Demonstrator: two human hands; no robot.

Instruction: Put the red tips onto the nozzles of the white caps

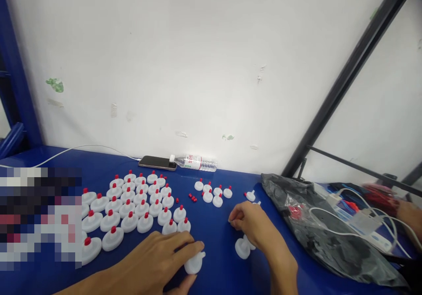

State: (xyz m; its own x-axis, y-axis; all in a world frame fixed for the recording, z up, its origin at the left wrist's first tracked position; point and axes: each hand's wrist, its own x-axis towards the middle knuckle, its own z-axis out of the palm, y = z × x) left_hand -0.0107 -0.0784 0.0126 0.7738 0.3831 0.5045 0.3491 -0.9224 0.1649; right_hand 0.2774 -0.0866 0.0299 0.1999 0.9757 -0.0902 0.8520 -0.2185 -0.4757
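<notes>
My left hand [161, 252] grips a white round spouted cap [193, 264] near the table's front, thumb below and fingers above; its bare spout points up and right. My right hand [250, 221] hovers to the right with fingers curled together, and what they pinch, if anything, is hidden. Partly under its wrist lie white spouted caps [242, 249] without red tips. Left of my hands stand rows of white caps topped with red tips [129, 220]. Farther back is a smaller group of red-tipped caps [217, 200]. Several loose red tips [193, 198] lie between the groups.
A phone [157, 162] and a clear bottle [196, 162] lie along the wall on the blue table [211, 224]. To the right are a black plastic bag [316, 238], a power strip [369, 233] with white cables, and another person's hand [409, 216].
</notes>
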